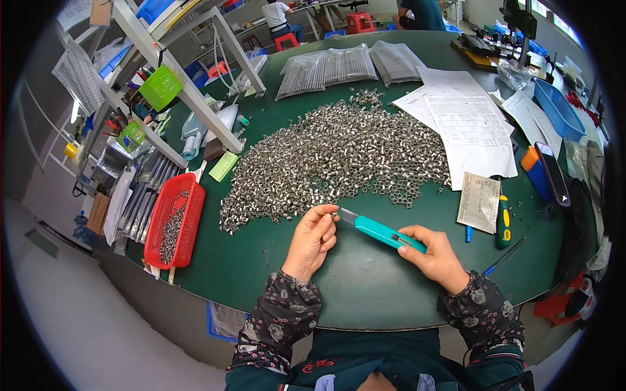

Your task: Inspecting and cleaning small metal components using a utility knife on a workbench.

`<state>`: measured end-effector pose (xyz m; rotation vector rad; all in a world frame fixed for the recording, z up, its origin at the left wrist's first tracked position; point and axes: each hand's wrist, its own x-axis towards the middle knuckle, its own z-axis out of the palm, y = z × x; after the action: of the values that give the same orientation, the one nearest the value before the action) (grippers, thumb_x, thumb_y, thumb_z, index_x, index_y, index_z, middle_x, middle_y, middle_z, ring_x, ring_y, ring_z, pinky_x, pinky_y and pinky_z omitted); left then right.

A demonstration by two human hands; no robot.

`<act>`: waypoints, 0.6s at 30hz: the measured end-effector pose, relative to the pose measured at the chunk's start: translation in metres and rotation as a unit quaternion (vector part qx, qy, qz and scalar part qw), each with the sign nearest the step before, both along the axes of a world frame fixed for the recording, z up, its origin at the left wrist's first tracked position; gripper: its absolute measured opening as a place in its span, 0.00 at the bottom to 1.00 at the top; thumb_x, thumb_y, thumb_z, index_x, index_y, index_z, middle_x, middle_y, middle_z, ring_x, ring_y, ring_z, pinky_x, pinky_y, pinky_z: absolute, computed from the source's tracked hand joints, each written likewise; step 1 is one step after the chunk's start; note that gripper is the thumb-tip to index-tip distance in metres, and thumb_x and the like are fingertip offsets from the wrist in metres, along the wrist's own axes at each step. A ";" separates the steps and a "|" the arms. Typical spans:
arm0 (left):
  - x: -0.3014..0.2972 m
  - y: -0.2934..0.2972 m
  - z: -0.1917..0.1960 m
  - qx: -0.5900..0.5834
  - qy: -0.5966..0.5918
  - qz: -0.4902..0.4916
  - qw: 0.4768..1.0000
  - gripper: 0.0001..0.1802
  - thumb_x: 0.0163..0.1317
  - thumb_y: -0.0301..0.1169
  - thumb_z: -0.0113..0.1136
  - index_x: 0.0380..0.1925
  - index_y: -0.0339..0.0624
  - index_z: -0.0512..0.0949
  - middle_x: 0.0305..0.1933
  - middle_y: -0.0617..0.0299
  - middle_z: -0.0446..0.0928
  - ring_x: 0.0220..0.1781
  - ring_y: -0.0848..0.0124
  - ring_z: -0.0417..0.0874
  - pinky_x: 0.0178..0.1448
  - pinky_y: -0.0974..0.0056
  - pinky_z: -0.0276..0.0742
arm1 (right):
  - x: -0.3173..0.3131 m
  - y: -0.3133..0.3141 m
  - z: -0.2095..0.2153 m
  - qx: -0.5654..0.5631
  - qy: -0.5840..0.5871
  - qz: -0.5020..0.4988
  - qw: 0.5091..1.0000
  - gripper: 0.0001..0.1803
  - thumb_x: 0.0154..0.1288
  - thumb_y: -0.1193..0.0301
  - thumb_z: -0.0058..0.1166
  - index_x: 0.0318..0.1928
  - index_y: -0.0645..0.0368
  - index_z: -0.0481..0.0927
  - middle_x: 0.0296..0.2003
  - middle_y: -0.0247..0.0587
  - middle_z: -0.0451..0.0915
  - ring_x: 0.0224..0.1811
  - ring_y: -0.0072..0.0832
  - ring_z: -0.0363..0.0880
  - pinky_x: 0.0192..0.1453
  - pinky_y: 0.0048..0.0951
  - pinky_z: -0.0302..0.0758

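Note:
In my right hand [430, 251] is a teal utility knife [385, 232], its blade [348, 216] out and pointing left. My left hand [313, 240] is closed in a pinch on a small metal ring [335, 214], mostly hidden by the fingertips. The blade's tip is at or very close to that ring; whether they touch I cannot tell. Just beyond both hands a wide heap of small silvery metal rings [345, 153] spreads over the green table [365, 287].
A red basket [194, 225] with more rings stands at the left edge. Bags of thin rods [326, 68] lie behind the heap. Papers [473, 133], a card [479, 202], a yellow-green screwdriver [503, 221], a pen [505, 255] and a phone [553, 173] are on the right. A metal frame [195, 98] rises at left.

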<state>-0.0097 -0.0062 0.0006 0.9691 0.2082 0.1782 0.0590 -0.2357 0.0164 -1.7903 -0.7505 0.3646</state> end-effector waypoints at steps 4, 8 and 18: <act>0.001 0.001 0.001 0.036 0.020 0.033 0.999 0.08 0.60 0.25 0.48 0.39 0.39 0.70 0.31 0.65 0.69 0.20 0.84 0.59 0.16 0.81 0.53 | 0.000 0.001 0.000 -0.004 0.009 0.013 1.000 0.14 0.52 0.69 0.54 0.38 0.66 0.74 0.23 0.40 0.76 0.25 0.21 0.73 0.32 0.23 0.69; 0.002 0.001 -0.002 0.034 0.010 0.018 0.999 0.08 0.59 0.24 0.49 0.39 0.38 0.70 0.30 0.66 0.68 0.20 0.84 0.59 0.17 0.81 0.53 | 0.000 0.001 -0.001 0.003 0.001 0.012 1.000 0.14 0.52 0.69 0.55 0.38 0.65 0.74 0.22 0.40 0.76 0.25 0.20 0.72 0.31 0.23 0.69; 0.000 -0.003 0.002 0.150 0.010 0.061 0.987 0.12 0.58 0.22 0.48 0.43 0.39 0.68 0.35 0.67 0.69 0.21 0.87 0.60 0.18 0.81 0.53 | -0.002 0.000 0.000 -0.020 0.013 0.024 0.999 0.15 0.52 0.68 0.55 0.38 0.65 0.75 0.22 0.39 0.75 0.25 0.20 0.71 0.31 0.23 0.69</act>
<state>-0.0094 -0.0091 0.0029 1.2577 0.2648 0.3194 0.0567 -0.2356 0.0168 -1.8032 -0.7742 0.4373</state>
